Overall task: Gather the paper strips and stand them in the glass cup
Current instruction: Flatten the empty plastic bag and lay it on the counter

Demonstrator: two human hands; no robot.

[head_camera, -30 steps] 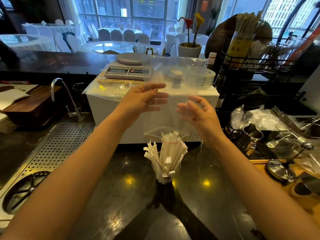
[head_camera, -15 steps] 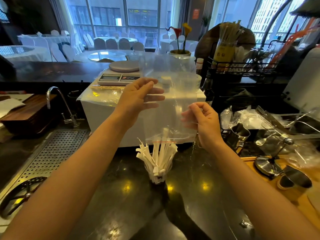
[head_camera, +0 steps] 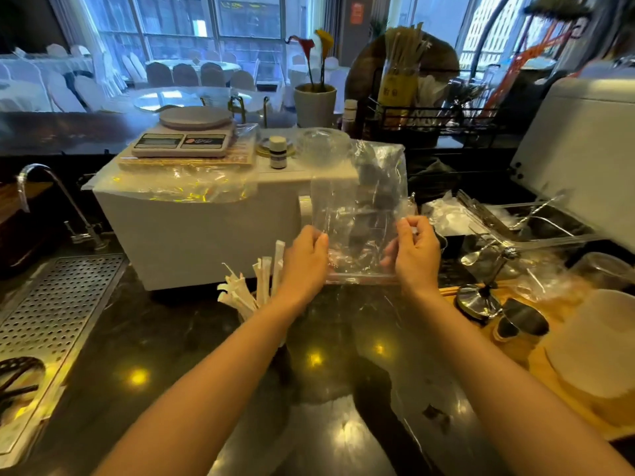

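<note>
Head-camera view of a bar counter. Both hands were raised at centre frame, pinching a clear plastic zip bag (head_camera: 360, 214) by its lower edge. The left hand (head_camera: 304, 259) closed thumb and fingers on the bag's lower left corner; the right hand (head_camera: 414, 250) gripped the lower right corner in the same way. The bag hung mouth-down, with its sealing strip running between the hands and its body rising above them. It appeared empty, which suggests it was inverted to tip out its contents.

The paper strips (head_camera: 256, 286) stood bunched and fanned upward just left of the left wrist, in the lower-centre part of the frame. The glass cup holding them was hidden behind the left forearm, so its rim and fill could not be judged. No loose strips were visible on the dark polished countertop (head_camera: 165, 341). By this evidence the gathering step looked complete or nearly so.

The bag was held to the right of the strips rather than directly over them, probably to check it for leftovers.

Behind, a white box (head_camera: 192, 231) carried a digital kitchen scale (head_camera: 184, 135) and a small bottle (head_camera: 277, 152). A perforated drain tray (head_camera: 55, 310) lay at lower left beneath a tap (head_camera: 51, 197).
</note>
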